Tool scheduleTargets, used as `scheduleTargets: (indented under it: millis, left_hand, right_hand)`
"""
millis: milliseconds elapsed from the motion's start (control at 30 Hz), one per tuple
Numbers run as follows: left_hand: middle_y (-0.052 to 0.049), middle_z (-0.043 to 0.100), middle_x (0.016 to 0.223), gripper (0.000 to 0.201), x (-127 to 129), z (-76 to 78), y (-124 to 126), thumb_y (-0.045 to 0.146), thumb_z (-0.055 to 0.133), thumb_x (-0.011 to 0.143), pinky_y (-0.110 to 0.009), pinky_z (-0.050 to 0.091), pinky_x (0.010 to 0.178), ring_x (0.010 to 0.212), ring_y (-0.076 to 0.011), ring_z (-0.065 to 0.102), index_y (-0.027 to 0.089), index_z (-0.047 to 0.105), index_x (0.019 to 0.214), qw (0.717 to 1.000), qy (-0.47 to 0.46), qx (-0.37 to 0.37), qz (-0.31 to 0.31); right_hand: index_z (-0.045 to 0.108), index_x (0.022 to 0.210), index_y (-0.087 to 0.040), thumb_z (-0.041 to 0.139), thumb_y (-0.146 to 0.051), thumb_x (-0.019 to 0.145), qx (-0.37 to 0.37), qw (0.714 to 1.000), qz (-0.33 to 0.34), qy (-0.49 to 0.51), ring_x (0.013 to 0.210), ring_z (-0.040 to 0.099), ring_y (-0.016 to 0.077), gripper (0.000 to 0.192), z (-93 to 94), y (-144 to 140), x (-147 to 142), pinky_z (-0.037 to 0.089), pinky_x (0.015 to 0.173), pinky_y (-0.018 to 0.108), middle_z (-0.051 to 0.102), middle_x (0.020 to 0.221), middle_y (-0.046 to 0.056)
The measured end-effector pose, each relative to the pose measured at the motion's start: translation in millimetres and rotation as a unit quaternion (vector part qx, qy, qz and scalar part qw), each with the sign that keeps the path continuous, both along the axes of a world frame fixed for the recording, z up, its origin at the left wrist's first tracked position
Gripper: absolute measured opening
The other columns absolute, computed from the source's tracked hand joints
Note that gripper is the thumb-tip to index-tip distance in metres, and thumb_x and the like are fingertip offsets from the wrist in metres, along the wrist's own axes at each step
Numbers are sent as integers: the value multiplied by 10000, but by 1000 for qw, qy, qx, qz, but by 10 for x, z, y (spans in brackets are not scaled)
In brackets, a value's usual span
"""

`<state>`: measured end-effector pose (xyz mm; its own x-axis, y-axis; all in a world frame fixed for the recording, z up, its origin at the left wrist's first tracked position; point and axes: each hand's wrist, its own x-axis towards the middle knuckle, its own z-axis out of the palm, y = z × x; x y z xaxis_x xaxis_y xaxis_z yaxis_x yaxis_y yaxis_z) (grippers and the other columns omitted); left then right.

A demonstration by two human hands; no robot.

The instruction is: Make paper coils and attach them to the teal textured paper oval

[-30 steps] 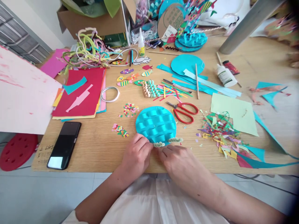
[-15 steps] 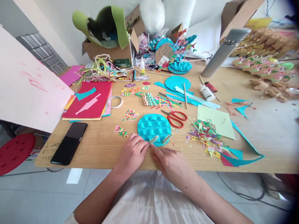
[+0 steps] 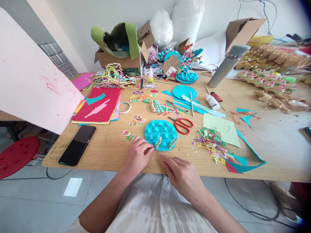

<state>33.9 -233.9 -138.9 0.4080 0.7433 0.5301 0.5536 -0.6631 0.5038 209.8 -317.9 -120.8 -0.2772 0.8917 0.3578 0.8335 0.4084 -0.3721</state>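
Pale wood makes up the long craft table [image 3: 104, 155], littered with cut paper under a white wall. At its near edge the left hand [image 3: 137, 155] rests with fingers loosely curled, fingertips touching the near-left rim of the round turquoise paper disc with a woven, bumpy surface [image 3: 160, 131]; whether it pinches the rim or only presses on it is hard to tell from this angle. The right hand [image 3: 181, 171] lies flat and open on the wood just below the disc, holding nothing, its fingertips short of the rim. Two short twisted paper spirals, cream and green [image 3: 158, 142] and [image 3: 173, 141], lie on the near part of the disc, side by side and slanted.

Just right of the disc are red-handled scissors [image 3: 182, 124], and beyond them a heap of multicoloured paper scraps [image 3: 211, 142] beside a pale green paper sheet [image 3: 221, 129]. Small confetti bits [image 3: 127, 135] sit to the left of the disc. Farther left, a black smartphone [image 3: 77, 144] lies face up near the table edge, with a stack of red and coloured paper sheets [image 3: 99, 105] behind it. A white glue bottle [image 3: 212, 101] lies well behind the scissors.
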Motion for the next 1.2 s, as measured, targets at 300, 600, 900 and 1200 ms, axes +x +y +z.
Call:
scheduleTargets:
  millis: [300,600,900,1200]
  left_hand:
    - [-47,702,818,97,0,79,-2,142,617,830,-342,497,763,820,-184,613,176,698,869,998,-60,-27,9]
    - [-43,733,904,199,165,114,7,294,773,750,-377,500,829,871,-190,634,204,710,916,991,-117,-61,34]
    - [-37,715,812,138,269,116,0,314,760,765,-341,504,752,799,-178,616,193,710,806,990,-135,-40,28]
    - [-29,715,789,73,292,110,3,269,708,812,-342,502,735,772,-171,617,202,703,783,989,-141,-29,27]
  right_hand:
    - [683,996,-118,513,-164,951,61,994,-27,91,570,579,125,182,63,-64,85,421,554,242,640,644,24]
    - [708,1034,-180,587,-207,919,125,991,31,43,868,555,209,169,715,397,342,469,794,373,677,891,93]
    - [744,977,-183,591,-264,922,-26,990,139,-10,950,531,218,181,777,845,312,393,891,390,682,904,87]
    - [740,790,-161,576,-212,924,-73,982,170,-33,821,533,193,218,802,942,211,339,800,328,637,719,55]
